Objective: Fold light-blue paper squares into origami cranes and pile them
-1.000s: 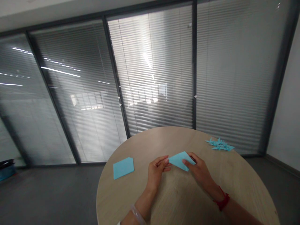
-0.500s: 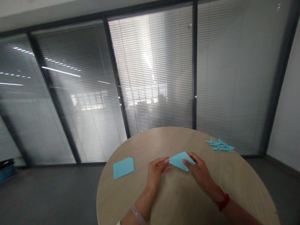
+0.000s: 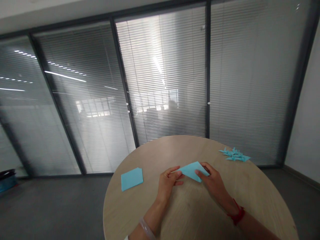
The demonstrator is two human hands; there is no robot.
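Between my hands, over the middle of the table, is a folded sheet of light blue paper (image 3: 192, 170), kite-shaped with its narrow point to the left. My left hand (image 3: 169, 179) pinches that narrow point between thumb and fingers. On the wide end, my right hand (image 3: 211, 177) grips the paper, its thumb on top and its fingers behind the far edge. The fingers behind the paper are partly hidden.
A stack of square light blue paper (image 3: 132, 179) lies on the round wooden table (image 3: 175, 146) at the left. Several small folded blue paper pieces (image 3: 234, 154) sit in a heap near the right far edge. Behind stands a glass partition with blinds (image 3: 165, 66).
My left hand has shifted very slightly right along the narrow point of the paper. My right hand and the paper stay almost in place.
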